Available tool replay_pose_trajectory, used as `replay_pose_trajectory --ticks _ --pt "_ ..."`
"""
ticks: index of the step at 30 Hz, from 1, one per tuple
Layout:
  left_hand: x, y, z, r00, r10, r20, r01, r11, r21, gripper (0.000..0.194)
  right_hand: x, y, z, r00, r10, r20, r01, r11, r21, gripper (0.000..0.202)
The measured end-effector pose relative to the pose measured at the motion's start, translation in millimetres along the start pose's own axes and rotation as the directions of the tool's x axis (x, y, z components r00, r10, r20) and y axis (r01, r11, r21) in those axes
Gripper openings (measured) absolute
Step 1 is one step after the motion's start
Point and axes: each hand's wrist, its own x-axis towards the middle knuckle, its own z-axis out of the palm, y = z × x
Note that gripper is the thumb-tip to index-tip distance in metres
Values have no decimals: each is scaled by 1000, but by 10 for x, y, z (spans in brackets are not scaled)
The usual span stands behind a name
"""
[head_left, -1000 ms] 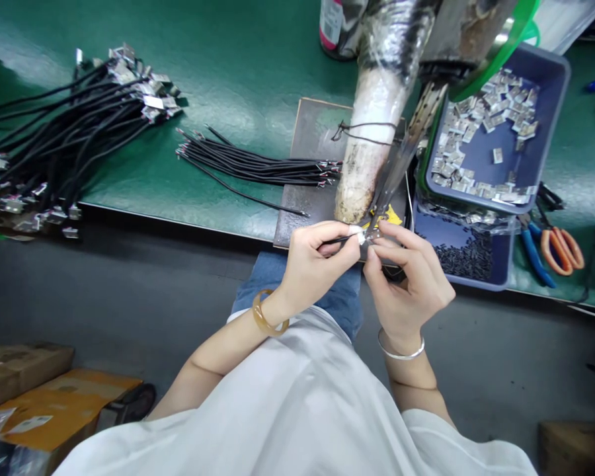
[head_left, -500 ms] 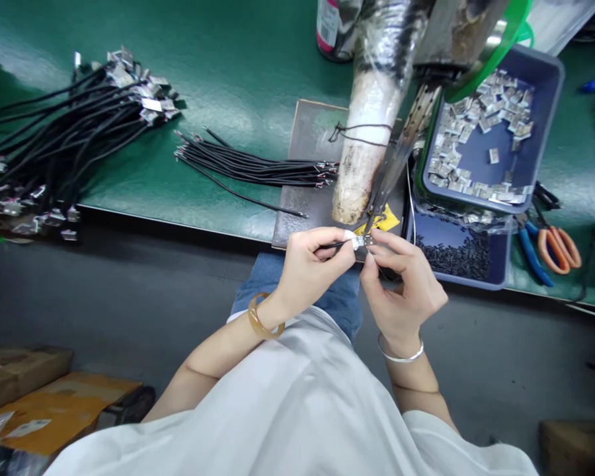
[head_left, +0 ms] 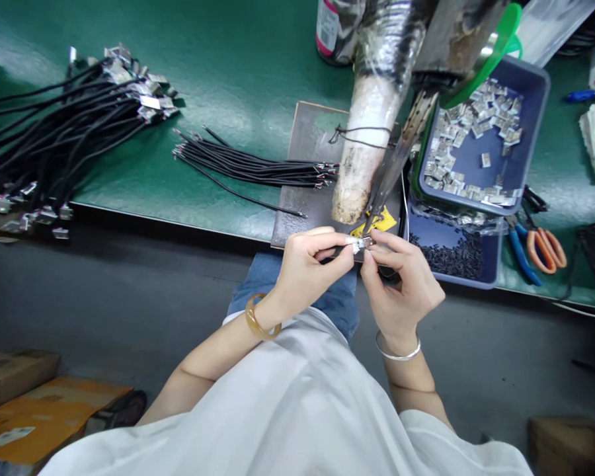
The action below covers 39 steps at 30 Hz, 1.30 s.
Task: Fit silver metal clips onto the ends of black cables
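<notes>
Metal connector (head_left: 361,244) sits, in the head view, between our two hands, just above the near edge of the bench (head_left: 238,86), close under the slim metal tip of a tool (head_left: 394,165). We keep the grip of our left hand (head_left: 318,261) together, thumb and finger clamped on the connector's left end. Our right hand (head_left: 401,281) has thumb and forefinger at its right end; we cannot tell whether that grip is closed on it. Just beyond our fingers we see a yellow piece (head_left: 384,221) on a grey board (head_left: 302,198), beneath a white wrapped tube (head_left: 361,158).

Left of the tube we have a bundle of black cables (head_left: 258,168), partly on the board, and farther left a pile of finished-looking cables (head_left: 89,125) with metal ends. On our right, an upper blue bin (head_left: 538,112) holds small metal parts, a lower blue bin (head_left: 493,264) small black pieces. Beside them lie orange-handled cutters (head_left: 555,248).
</notes>
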Motion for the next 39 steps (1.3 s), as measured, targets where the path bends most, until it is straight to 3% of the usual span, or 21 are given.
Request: replay_pose_trajectory --ticks 6,15,23,25,27,30,32,33,35,37,39 --pt "20 -4 5 996 -90 8 90 996 -7 14 15 16 23 1000 0 -3 0 1000 -26 20" --pt "70 41 13 996 72 -49 -68 994 85 12 52 -19 26 999 0 -37 -1 999 -35 21" --pt "49 55 -25 985 -162 60 163 986 -21 13 -22 7 -24 1000 -24 3 24 999 -35 17" --pt "25 62 -30 992 -112 61 110 993 30 13 -15 30 -50 998 54 -25 -54 999 -8 15" --pt "-7 73 -35 997 13 77 -22 994 110 13 9 51 -73 981 192 -14 -190 980 57 11" --pt "-59 86 -52 965 226 134 -253 936 245 16 59 70 -86 917 358 178 -391 897 207 6" --pt "-84 90 -75 952 268 147 -298 923 243 15 76 75 -83 889 364 279 -440 849 292 7" --pt "-91 92 -90 961 234 146 -260 946 195 13 76 76 -81 900 334 280 -414 855 312 6" --pt "-92 96 -122 982 65 180 -70 997 22 10 59 77 -86 961 190 201 -241 932 272 7" --pt "-82 102 -148 953 -129 274 173 974 -144 14 30 69 -110 993 1 118 -17 991 130 15" --pt "-72 108 -160 914 -228 336 317 917 -240 17 3 39 -150 995 -93 37 93 996 -7 22"
